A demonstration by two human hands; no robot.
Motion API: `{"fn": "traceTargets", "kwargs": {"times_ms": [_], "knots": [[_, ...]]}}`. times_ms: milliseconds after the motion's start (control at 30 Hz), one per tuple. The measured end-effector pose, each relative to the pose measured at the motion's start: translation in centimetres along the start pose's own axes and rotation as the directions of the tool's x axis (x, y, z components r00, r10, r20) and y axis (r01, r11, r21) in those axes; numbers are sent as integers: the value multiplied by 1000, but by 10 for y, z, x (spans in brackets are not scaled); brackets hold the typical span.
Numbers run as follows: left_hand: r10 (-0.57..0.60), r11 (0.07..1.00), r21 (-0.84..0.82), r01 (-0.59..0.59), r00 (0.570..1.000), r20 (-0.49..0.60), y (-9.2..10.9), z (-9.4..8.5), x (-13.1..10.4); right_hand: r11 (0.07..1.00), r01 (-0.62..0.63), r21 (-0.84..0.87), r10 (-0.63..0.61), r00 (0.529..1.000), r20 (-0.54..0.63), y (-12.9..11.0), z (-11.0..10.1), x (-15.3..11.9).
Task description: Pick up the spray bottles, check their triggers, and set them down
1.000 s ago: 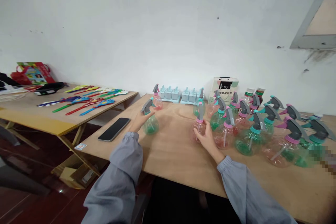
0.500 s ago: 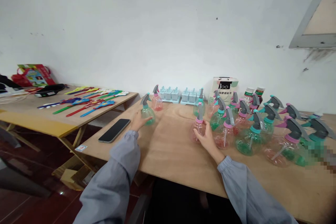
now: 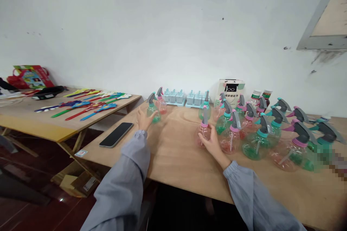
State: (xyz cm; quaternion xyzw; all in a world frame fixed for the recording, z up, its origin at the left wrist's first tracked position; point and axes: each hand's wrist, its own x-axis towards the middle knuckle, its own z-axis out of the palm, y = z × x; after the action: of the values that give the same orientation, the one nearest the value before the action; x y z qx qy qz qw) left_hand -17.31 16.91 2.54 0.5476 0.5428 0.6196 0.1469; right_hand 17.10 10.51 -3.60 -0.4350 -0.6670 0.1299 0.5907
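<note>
My left hand (image 3: 145, 119) is at the left of the table, fingers spread, beside a green spray bottle (image 3: 153, 110) with a grey trigger head. Its thumb reaches across in front of the bottle. Just behind stands a pink spray bottle (image 3: 162, 106). Near the middle, my right hand (image 3: 211, 139) is wrapped around another pink spray bottle (image 3: 202, 133), which stands upright on the wood. Its far-side fingers are hidden behind the bottle. To the right of that hand, several green and pink spray bottles (image 3: 255, 148) stand close together.
A black phone (image 3: 116, 135) lies near the left edge of the wooden table (image 3: 176, 158). Pale blue popsicle moulds (image 3: 173, 98) and a printed bag (image 3: 230, 91) stand along the wall. Colourful hand-shaped clappers (image 3: 89, 106) cover part of the neighbouring table.
The left-hand green bottle has moved back, closer to the pink one behind it. My left hand has moved back and its fingers have opened out. My right hand keeps its grip.
</note>
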Motion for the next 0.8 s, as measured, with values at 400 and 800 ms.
{"fn": "traceTargets", "kwargs": {"times_ms": [400,800], "knots": [[256,959,-247,-137,792,554,96,71,-113,992,82,97,-98,979,177,-24,13,-18],[212,940,-337,-57,870,445,101,71,-118,976,-188,108,209,948,-240,28,51,78]]}}
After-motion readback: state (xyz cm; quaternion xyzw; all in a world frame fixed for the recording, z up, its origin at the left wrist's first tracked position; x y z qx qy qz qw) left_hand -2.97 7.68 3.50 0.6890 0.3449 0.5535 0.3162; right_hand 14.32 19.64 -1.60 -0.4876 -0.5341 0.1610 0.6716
